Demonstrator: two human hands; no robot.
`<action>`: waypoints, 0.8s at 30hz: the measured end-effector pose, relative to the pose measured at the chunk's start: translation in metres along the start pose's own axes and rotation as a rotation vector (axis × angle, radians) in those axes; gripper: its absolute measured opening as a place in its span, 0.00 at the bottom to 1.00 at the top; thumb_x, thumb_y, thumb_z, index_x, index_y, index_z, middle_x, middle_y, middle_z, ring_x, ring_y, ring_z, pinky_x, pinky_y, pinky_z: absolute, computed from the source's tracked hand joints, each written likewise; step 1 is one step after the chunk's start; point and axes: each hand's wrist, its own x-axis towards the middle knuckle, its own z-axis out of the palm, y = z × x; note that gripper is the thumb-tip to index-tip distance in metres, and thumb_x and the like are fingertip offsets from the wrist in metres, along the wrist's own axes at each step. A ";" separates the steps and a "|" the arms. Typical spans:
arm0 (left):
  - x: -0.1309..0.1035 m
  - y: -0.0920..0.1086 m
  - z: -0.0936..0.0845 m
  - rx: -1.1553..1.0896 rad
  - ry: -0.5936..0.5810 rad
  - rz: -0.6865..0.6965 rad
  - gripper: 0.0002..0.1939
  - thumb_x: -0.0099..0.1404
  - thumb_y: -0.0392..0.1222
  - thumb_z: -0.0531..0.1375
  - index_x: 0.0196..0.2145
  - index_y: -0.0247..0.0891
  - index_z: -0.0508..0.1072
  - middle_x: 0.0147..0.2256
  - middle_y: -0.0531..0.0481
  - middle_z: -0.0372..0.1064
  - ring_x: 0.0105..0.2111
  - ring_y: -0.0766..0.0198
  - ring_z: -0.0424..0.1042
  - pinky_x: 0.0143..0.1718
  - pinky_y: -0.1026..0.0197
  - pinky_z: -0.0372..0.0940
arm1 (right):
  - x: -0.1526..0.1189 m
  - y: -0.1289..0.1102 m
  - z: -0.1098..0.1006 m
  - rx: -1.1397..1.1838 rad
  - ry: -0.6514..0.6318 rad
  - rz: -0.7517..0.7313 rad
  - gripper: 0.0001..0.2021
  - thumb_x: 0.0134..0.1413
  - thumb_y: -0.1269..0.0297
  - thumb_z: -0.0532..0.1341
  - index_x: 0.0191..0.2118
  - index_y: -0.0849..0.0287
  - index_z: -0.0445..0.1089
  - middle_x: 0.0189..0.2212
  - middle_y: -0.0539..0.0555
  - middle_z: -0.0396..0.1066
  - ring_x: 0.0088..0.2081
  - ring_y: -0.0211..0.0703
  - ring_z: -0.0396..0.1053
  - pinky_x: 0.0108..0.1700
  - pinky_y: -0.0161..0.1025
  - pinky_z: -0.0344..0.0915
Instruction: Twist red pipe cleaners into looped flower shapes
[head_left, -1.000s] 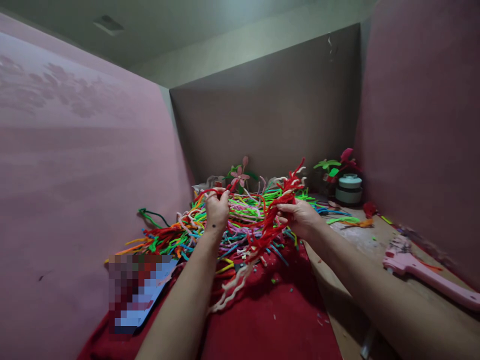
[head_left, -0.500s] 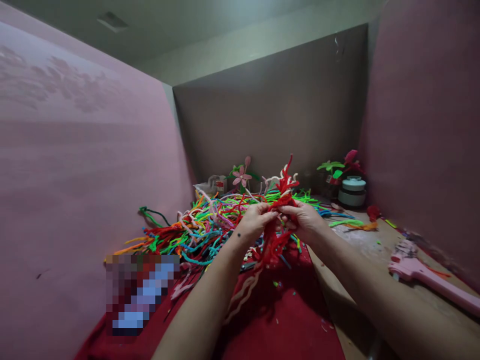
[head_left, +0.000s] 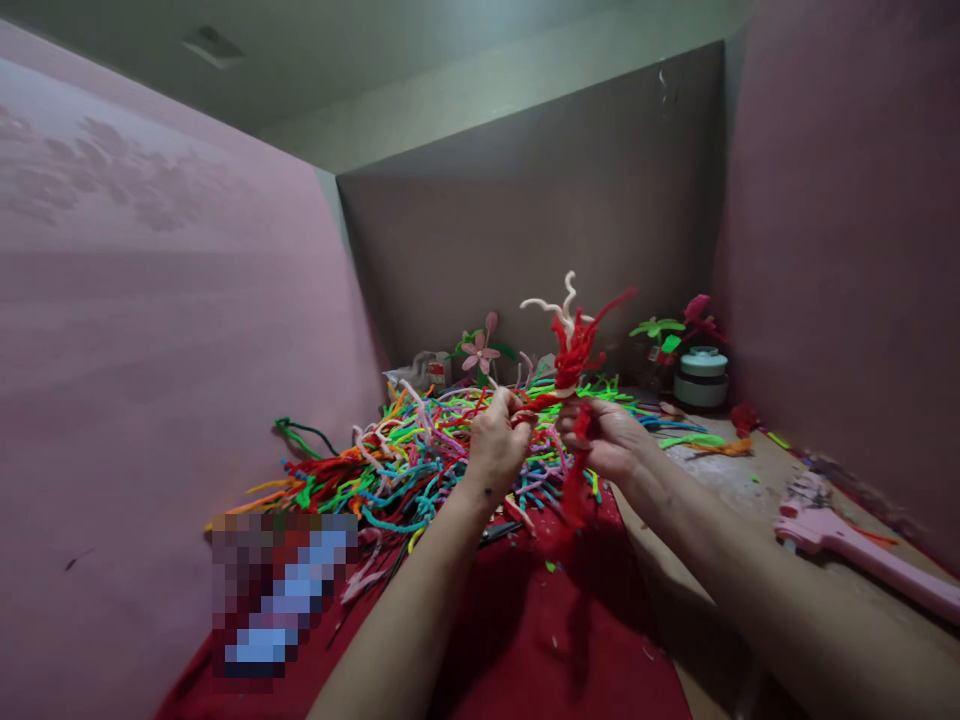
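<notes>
Above the red cloth, a bundle of red and white pipe cleaners (head_left: 574, 352) stands upright between my hands, its loose ends fanned at the top. My left hand (head_left: 501, 440) is closed in a pinch on a red strand that runs sideways to the bundle's neck. Fingers of my right hand (head_left: 604, 435) are closed round the bundle below that neck, and red ends hang beneath, blurred. Behind and below both hands spreads a heap of many-coloured pipe cleaners (head_left: 431, 440).
A pink glue gun (head_left: 847, 550) lies at the right. Dark scissors (head_left: 501, 531) rest by my left wrist. At the back are a pink flower (head_left: 480, 352) and a pale green jar (head_left: 701, 378). Partitions enclose the red cloth (head_left: 510, 640). A blurred-out patch covers something at left.
My hands have moved apart, the left drawing a red strand leftward. The bundle has turned upright, with its white ends now spread at the top. The view has shifted slightly.
</notes>
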 end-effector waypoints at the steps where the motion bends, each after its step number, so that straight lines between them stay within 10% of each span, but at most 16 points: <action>1: 0.001 -0.001 -0.001 -0.099 -0.024 -0.038 0.06 0.52 0.36 0.55 0.25 0.39 0.58 0.20 0.59 0.56 0.18 0.72 0.58 0.21 0.69 0.53 | 0.000 -0.004 -0.001 0.016 -0.008 0.019 0.11 0.42 0.78 0.54 0.18 0.60 0.54 0.11 0.44 0.52 0.13 0.28 0.48 0.11 0.26 0.45; 9: -0.004 0.014 -0.014 -0.849 -0.330 -0.348 0.13 0.54 0.47 0.59 0.29 0.37 0.61 0.21 0.58 0.62 0.11 0.77 0.51 0.10 0.71 0.47 | -0.008 -0.001 0.006 0.022 -0.100 0.093 0.12 0.51 0.76 0.52 0.20 0.59 0.53 0.10 0.41 0.46 0.11 0.27 0.43 0.11 0.25 0.44; 15: -0.007 0.017 -0.014 -0.998 -0.485 -0.435 0.14 0.55 0.49 0.59 0.29 0.34 0.65 0.19 0.56 0.60 0.11 0.76 0.55 0.09 0.70 0.53 | -0.011 0.006 0.005 -0.053 -0.185 0.097 0.09 0.45 0.73 0.61 0.21 0.63 0.60 0.13 0.45 0.57 0.12 0.25 0.48 0.12 0.24 0.45; 19: -0.007 0.016 -0.009 -0.849 -0.546 -0.409 0.15 0.57 0.51 0.56 0.28 0.33 0.64 0.17 0.55 0.60 0.11 0.73 0.57 0.11 0.68 0.56 | -0.010 0.012 0.005 -0.138 -0.172 0.031 0.11 0.40 0.68 0.66 0.21 0.64 0.62 0.13 0.45 0.59 0.12 0.24 0.48 0.11 0.24 0.43; 24: -0.017 0.018 0.000 0.082 -0.086 0.064 0.06 0.61 0.41 0.52 0.29 0.37 0.62 0.24 0.51 0.62 0.22 0.67 0.64 0.22 0.66 0.57 | -0.010 0.022 0.014 -0.105 -0.025 -0.156 0.13 0.31 0.67 0.70 0.23 0.63 0.64 0.15 0.45 0.62 0.13 0.27 0.53 0.12 0.26 0.45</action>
